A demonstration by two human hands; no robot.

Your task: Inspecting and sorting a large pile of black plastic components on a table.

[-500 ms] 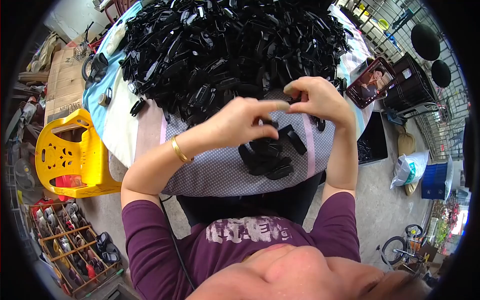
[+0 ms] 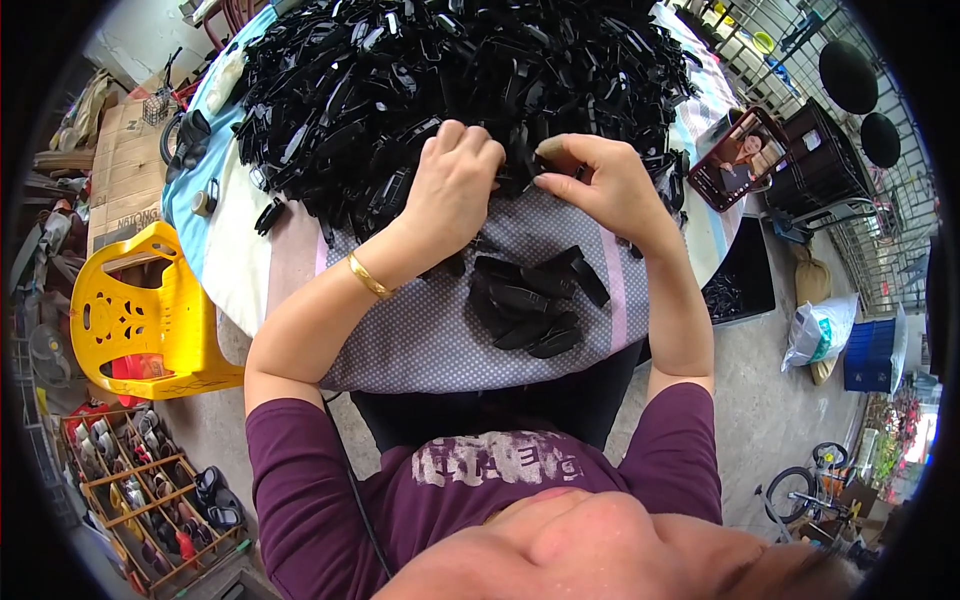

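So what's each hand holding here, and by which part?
Both the left hand and the right hand grip small black plastic pieces at the edge of the big pile; fingers hide the exact part held.

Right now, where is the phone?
In the head view the phone lies on the person's right, at the table's far right edge, beside the big heap of black plastic parts, beyond the right hand.

The big heap of plastic parts point(image 2: 450, 70) at the far side is black, as is the small pile of parts point(image 2: 530, 300) nearer. The cloth point(image 2: 440, 330) under the pile is grey with fine white dots and pink stripes. The tabletop point(image 2: 225, 250) cover is pale blue and white. The bracelet point(image 2: 368, 277) is gold. The chair point(image 2: 140, 320) at left is yellow. The sleeves point(image 2: 300, 480) are purple.
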